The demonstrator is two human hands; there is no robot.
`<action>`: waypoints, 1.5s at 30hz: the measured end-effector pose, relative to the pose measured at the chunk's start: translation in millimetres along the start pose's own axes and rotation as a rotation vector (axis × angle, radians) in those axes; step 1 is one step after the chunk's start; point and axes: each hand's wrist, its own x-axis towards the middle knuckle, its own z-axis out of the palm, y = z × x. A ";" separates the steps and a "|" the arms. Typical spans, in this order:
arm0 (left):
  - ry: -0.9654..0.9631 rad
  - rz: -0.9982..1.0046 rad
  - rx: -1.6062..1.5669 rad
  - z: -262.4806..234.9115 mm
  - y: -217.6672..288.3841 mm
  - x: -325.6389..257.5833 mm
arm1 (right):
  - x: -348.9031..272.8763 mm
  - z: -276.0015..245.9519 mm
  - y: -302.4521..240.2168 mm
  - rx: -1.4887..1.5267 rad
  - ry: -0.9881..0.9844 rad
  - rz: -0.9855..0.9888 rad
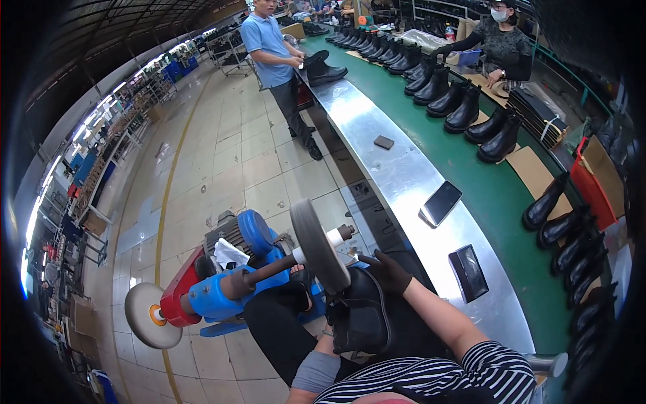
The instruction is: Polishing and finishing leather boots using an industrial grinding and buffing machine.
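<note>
Fingers (374, 258) of our right hand (389, 271), in a dark glove, curl over the top edge of the black leather boot (360, 316) we hold at lower centre of the frame, grasping it just below the grey round buffing wheel (316, 244). Our left hand (324, 337) is tucked under the boot, so we cannot tell how its fingers sit. That wheel spins on the shaft of a blue and red polishing motor (229, 269) standing on the tiled floor (222, 155) at centre left. To our right runs the long shiny metal counter (404, 175), carrying two dark flat phones (441, 203). Further up, a row of black boots (437, 84) lines a green belt (498, 195).
</note>
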 end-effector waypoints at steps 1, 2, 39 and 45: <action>-0.004 -0.007 -0.005 -0.1 0.5 0.6 | -0.9 -4.1 -2.3 0.030 -0.036 -0.049; -0.002 -0.014 -0.009 -0.9 1.5 1.2 | 0.4 -7.6 -3.9 0.074 -0.040 -0.082; 0.072 -0.018 -0.038 -13.8 15.3 -18.0 | 57.3 23.4 11.2 -0.268 0.248 -0.319; 0.083 -0.015 -0.032 -14.7 16.8 -21.1 | 62.2 26.5 19.0 -0.237 0.173 -0.150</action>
